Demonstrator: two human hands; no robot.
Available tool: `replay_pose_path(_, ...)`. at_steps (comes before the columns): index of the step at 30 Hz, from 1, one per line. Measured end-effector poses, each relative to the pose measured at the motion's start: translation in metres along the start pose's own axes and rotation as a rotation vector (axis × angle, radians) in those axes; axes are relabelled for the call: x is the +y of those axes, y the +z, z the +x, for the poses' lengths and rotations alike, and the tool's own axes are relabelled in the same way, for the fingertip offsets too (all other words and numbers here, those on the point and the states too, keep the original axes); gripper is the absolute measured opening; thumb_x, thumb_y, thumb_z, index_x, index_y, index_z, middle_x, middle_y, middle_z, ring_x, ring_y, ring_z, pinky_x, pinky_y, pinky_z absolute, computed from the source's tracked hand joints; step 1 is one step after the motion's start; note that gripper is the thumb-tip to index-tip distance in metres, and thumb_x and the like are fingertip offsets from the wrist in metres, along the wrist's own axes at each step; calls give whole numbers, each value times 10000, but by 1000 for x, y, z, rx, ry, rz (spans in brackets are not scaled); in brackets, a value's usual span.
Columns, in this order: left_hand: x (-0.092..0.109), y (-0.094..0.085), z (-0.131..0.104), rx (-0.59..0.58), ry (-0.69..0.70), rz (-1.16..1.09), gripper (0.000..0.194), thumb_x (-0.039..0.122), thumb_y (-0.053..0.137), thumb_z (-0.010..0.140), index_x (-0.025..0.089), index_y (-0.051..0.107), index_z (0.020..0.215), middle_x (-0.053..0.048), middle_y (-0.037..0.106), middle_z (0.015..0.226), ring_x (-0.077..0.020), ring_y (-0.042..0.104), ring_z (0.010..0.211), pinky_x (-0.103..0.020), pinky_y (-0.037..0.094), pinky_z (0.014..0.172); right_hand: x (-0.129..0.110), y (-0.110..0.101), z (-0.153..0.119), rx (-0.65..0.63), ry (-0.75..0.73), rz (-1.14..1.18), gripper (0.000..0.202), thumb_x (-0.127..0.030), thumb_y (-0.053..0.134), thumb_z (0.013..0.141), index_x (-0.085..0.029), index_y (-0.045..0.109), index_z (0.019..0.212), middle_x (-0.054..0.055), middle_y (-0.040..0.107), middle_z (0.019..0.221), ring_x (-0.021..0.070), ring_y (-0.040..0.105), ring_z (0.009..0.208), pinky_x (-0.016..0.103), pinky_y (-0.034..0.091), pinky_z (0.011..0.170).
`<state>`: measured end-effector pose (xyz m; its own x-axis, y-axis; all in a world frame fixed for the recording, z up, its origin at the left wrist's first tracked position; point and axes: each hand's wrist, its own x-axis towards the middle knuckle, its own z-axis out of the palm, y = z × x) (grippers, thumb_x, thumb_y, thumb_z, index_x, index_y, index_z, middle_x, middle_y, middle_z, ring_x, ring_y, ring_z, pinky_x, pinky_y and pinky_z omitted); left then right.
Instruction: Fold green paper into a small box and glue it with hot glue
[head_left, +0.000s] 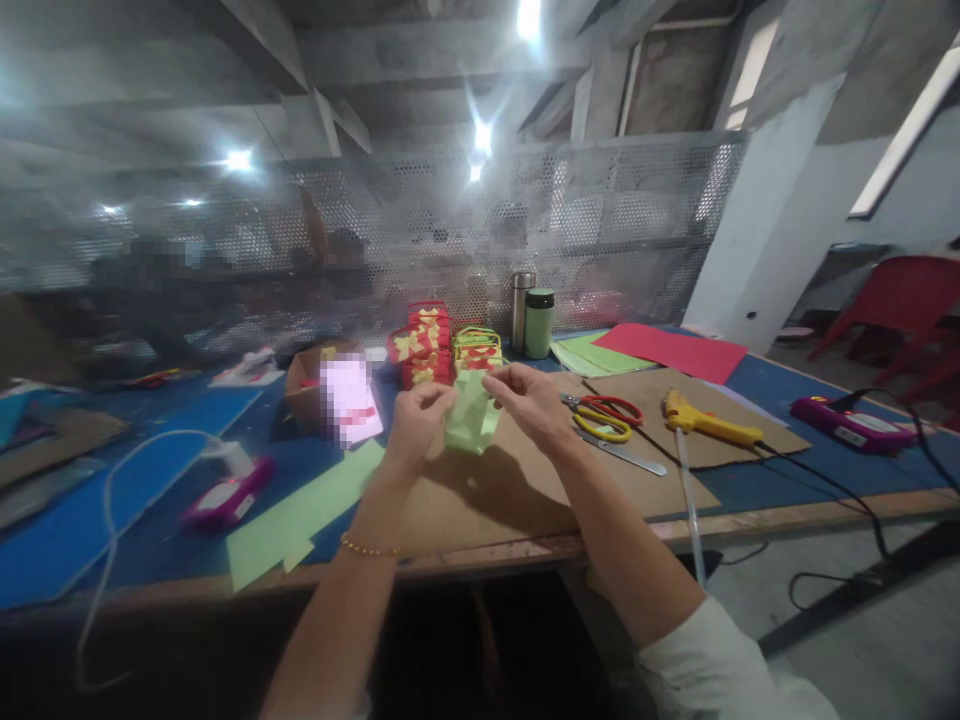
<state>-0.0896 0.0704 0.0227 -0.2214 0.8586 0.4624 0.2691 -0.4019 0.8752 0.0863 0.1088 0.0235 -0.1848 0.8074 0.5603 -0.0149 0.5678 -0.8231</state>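
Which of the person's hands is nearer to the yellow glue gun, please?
The right hand: it is to the left of the yellow glue gun, with the scissors lying between them. The left hand is farther left, beyond the green paper piece.

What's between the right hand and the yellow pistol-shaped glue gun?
Head view, right hand to glue gun: metal scissors with red-orange and yellow handles on brown cardboard, plus a thin black cord; a flat silver blade lies nearer the wearer.
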Motion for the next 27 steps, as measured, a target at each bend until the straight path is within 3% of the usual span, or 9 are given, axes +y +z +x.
replay_pose_path(3, -5, 0, -1, -71, 42, 64, 218, 384, 705, 757, 176, 772, 755, -32, 730, 744, -170, 617, 718, -274, 477, 662, -1, 1, 1, -28, 86, 110, 451, -618, 775, 689, -208, 625, 805, -18, 608, 652, 136, 531, 596, 280, 440, 580)
replay_pose_path(9, -16, 0, 0, -97, 72, 90, 269, 422, 711, 802, 172, 790, 858, -58, 761, 813, -182, 651, 750, -273, 503, 660, -1, -1, -1, -98, 126, 184, 425, -558, 804, 670, -196, 672, 849, -6, 659, 719, 132, 548, 634, 274, 451, 603)
replay_pose_path(21, -18, 0, 0, -86, 80, 95, 250, 407, 701, 816, 167, 766, 836, -42, 742, 776, -160, 629, 707, -253, 474, 631, 3, -3, 0, -121, 67, 159, 304, -458, 791, 684, -193, 647, 721, -9, 624, 701, 127, 515, 643, 269, 416, 616)
replay_pose_path(27, -17, 0, 0, -74, 60, 101, 242, 408, 698, 814, 175, 763, 818, -33, 742, 763, -165, 634, 704, -256, 474, 634, 7, -3, 1, -122, -17, 122, 263, -439, 783, 707, -202, 674, 734, 26, 686, 784, 164, 568, 740, 317, 471, 732)
